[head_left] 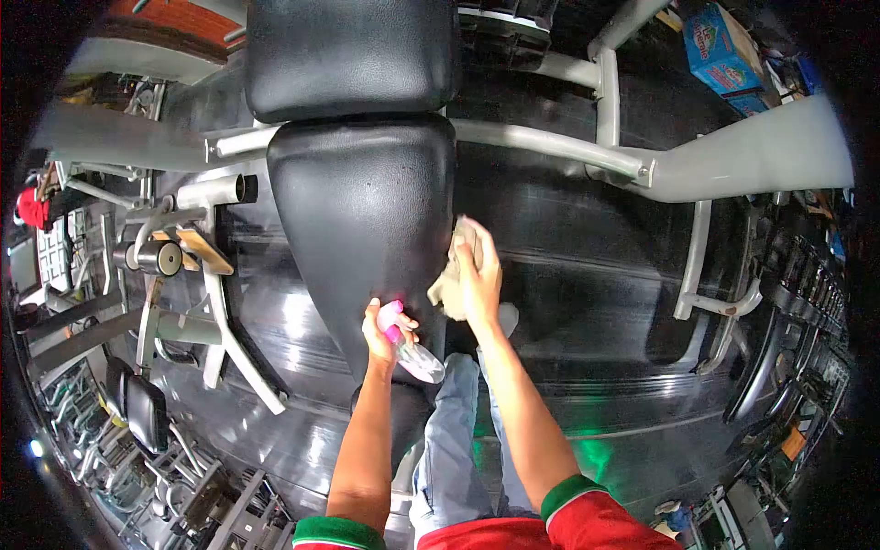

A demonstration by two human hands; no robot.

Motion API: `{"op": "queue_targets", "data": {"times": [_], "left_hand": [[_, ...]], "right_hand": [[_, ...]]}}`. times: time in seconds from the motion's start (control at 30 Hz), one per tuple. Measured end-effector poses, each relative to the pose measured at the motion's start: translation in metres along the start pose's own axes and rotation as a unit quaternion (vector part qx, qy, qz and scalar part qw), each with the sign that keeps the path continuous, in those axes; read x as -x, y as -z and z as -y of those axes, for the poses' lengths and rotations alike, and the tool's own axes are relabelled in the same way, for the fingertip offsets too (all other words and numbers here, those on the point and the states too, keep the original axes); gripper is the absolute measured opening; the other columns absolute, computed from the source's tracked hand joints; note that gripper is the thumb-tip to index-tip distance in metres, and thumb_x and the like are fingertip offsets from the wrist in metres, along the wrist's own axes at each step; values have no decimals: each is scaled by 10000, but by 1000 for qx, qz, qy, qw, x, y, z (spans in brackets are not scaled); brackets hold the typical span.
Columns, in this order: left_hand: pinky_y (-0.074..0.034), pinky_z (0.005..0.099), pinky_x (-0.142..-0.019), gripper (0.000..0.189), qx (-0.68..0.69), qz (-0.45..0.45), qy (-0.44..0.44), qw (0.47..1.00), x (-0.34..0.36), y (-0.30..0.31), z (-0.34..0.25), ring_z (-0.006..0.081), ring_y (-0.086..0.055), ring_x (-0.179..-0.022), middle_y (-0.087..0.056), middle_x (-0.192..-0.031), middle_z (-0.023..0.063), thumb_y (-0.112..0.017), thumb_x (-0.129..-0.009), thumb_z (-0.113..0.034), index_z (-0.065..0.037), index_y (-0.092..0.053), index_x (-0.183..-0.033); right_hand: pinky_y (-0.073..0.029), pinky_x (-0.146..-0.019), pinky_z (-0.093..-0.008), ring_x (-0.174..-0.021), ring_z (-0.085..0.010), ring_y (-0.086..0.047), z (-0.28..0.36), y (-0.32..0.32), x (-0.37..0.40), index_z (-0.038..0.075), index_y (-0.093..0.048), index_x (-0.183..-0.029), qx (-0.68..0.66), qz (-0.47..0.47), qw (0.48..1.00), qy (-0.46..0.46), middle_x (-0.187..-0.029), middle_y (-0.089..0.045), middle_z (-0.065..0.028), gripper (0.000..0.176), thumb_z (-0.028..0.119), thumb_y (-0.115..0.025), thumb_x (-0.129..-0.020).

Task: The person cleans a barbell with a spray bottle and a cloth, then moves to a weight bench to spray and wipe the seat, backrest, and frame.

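Observation:
My left hand [382, 332] is wrapped round a clear spray bottle [422, 364] with a pink and white nozzle, held over the narrow lower end of a black padded bench [362, 202]. The bottle lies tilted, its base toward my legs. A beige cloth [450, 282] is in my right hand [478, 275], at the right edge of the bench pad. The fingers of that hand are bent over the cloth, and part of it hangs down beside the pad.
Grey metal frame tubes [550, 147] run out from both sides of the bench. A roller machine [160, 258] stands at the left. At the upper right is a blue box [720, 55]. Dumbbells on a rack [811, 293] line the far right.

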State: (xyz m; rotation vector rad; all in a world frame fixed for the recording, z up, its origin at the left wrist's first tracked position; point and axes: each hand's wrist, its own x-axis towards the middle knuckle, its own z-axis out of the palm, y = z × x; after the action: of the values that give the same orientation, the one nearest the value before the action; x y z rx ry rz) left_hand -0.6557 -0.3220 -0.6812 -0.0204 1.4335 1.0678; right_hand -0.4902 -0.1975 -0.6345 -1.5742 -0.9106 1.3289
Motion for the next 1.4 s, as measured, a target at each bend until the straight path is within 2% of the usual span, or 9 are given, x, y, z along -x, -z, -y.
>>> {"op": "queue_targets", "data": {"times": [0.07,0.37,0.63,0.8,0.9,0.97,1.03,1.2,1.4], "left_hand": [[-504,427,-438,644,-4,-2,-1,1000,1,0,-1,297,-511,-355,-640,-614,168,-387,-934,-643,-56,-621,-809],[-490,428,-433,626,21,-13,17,1000,0,-1,-1,306,-514,-360,-639,-610,167,-403,-927,-644,-67,-626,-827],[-492,429,-440,643,19,-2,9,1000,-3,3,5,311,-508,-359,-641,-609,176,-381,-942,-630,-51,-623,-800],[-492,415,-445,652,-5,25,-13,1000,-2,1,2,317,-533,-399,-642,-642,195,-383,-953,-610,-28,-609,-765],[-499,407,-461,642,-12,40,-26,999,-1,0,2,299,-527,-390,-647,-665,196,-381,-966,-604,-23,-596,-793],[-506,403,-477,646,-17,63,-46,997,0,0,4,290,-527,-390,-652,-678,195,-375,-970,-601,-20,-595,-793],[-507,393,-487,636,-7,85,-59,995,3,2,4,274,-534,-403,-656,-692,191,-382,-978,-587,-16,-598,-800],[-466,313,-489,464,-67,100,-131,984,24,-1,3,171,-555,-472,-695,-811,148,-542,-994,-403,38,-684,-985],[-432,292,-468,421,-295,-25,-269,916,63,-1,-9,121,-541,-453,-643,-626,59,-657,-937,-340,1,-674,-690]], "right_hand": [[-525,-833,-367,-901,-245,-701,-47,-1,16,110,-586,-1300,81,-37,993,83,-1005,-709,-130,389,353,-590,-997],[-528,-886,-399,-1001,-297,-707,-122,20,59,88,-546,-1325,68,86,977,-184,-1059,-718,-173,413,313,-578,-981],[-458,-993,-416,-1167,-363,-607,-62,5,51,26,-550,-1276,45,19,999,-21,-1275,-617,-208,350,198,-427,-998],[-495,-951,-443,-1130,-371,-615,-90,-4,94,-6,-480,-1309,332,-44,906,257,-1254,-585,-262,340,154,-419,-1015],[-509,-925,-443,-1079,-361,-636,-110,5,107,-15,-474,-1311,104,28,991,-73,-1221,-587,-272,350,168,-445,-1015],[-496,-938,-457,-1026,-395,-655,-126,15,102,9,-474,-1334,249,57,963,90,-1211,-606,-266,392,240,-460,-1018],[-477,-971,-459,-1105,-411,-631,-99,14,89,56,-477,-1352,158,50,984,-60,-1226,-620,-258,402,286,-468,-1023],[-433,-1039,-383,-1215,-325,-598,-73,5,79,36,-547,-1327,61,-13,998,18,-1271,-637,-203,377,221,-534,-998],[-405,-1072,-335,-1215,-199,-553,-78,36,112,39,-479,-1393,46,-56,997,26,-1308,-582,-116,436,53,-564,-966]]}}
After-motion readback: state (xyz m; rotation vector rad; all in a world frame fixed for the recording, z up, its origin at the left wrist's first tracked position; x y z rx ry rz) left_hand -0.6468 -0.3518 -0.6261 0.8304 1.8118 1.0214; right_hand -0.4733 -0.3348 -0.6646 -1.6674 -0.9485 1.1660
